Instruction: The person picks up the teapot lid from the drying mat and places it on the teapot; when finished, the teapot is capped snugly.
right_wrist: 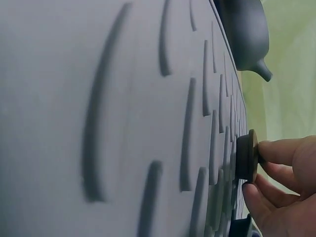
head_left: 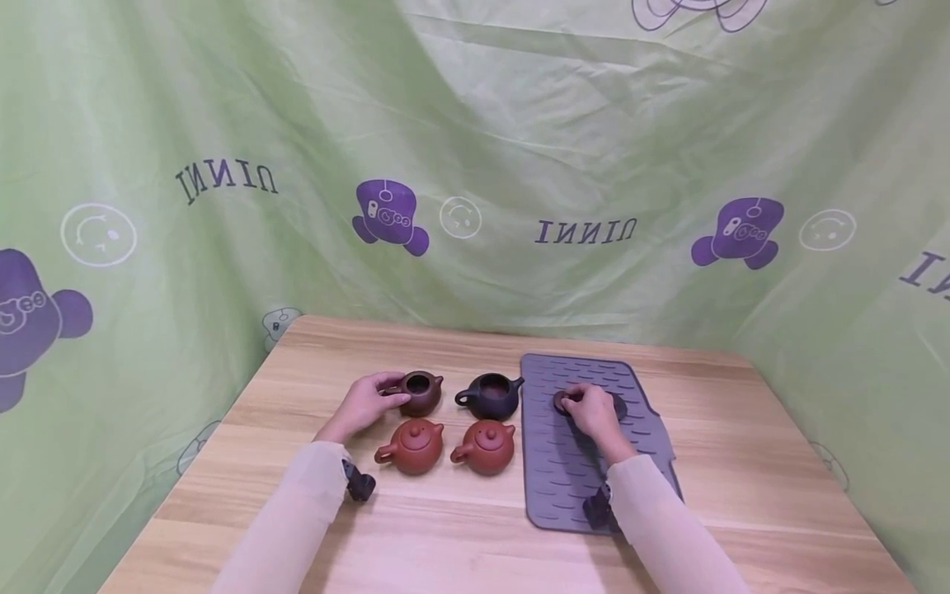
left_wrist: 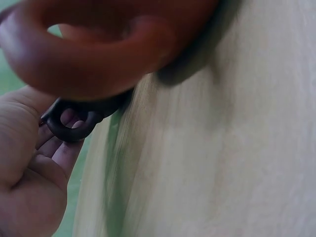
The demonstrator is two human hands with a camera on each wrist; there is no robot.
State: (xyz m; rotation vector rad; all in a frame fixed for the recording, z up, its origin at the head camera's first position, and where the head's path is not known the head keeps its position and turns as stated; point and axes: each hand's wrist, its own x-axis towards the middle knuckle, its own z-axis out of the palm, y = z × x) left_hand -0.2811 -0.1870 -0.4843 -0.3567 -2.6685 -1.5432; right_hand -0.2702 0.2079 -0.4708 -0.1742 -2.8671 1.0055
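My left hand (head_left: 365,404) holds the small brown teapot (head_left: 426,404) at its handle side, thumb and fingers about the handle (left_wrist: 74,132). That teapot stands lidless on the table. Between the fingertips of my right hand (head_left: 594,411) is a round brown lid (right_wrist: 246,157), pinched at its edge and knob, right at the surface of the grey ridged mat (head_left: 552,491). A black lid (head_left: 619,406) lies on the mat, partly hidden by the right hand. To the left of the mat stands a lidless black teapot (head_left: 493,406).
Two red teapots with lids on, the left one (head_left: 417,452) and the right one (head_left: 484,452), stand nearer me, in front of the darker pair. Their handles point left. A green patterned cloth (head_left: 505,280) hangs around the wooden table (head_left: 445,536).
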